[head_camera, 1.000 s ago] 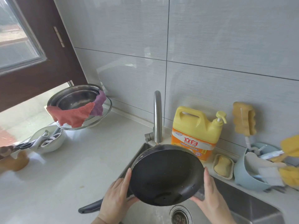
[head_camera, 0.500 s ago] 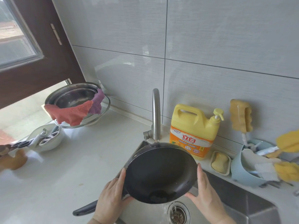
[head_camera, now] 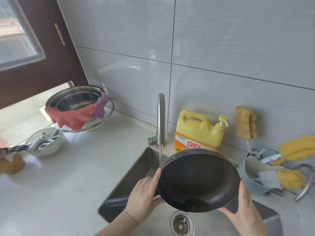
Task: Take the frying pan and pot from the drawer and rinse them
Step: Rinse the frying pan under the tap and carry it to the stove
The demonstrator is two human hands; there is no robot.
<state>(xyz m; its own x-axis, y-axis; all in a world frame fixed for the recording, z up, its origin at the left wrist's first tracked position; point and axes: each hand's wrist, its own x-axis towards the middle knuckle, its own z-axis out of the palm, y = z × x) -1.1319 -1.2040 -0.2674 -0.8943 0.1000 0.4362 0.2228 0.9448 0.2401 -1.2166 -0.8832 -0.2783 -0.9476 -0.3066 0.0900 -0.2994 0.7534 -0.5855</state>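
Your left hand (head_camera: 144,193) grips the left rim of the frying pan (head_camera: 198,180), fingers up along the edge and thumb under it; your right hand (head_camera: 243,208) clasps the right rim the same way, so both hands carry the pan. The pan is held over the sink (head_camera: 134,174), tilted with its dark inside facing you and its far rim raised. A little water is pooled at the low near edge of the pan. The faucet (head_camera: 161,120) stands at the sink's back edge, and a thin stream of water (head_camera: 160,156) falls from it just beside the pan's upper left rim; whether it touches the rim, you cannot tell. The drain (head_camera: 181,223) shows below the pan in the sink floor. A dark handle (head_camera: 117,200) lies in the sink to the left of your left hand. A yellow detergent jug (head_camera: 198,132) sits at the back edge of the desk (head_camera: 68,176), behind the pan. Toward the back left corner of the desk, a metal bowl (head_camera: 76,99) holds a red cloth (head_camera: 71,117) draped over its rim. At the right edge of the desk, a blue holder (head_camera: 252,183) carries yellow sponges (head_camera: 290,178).
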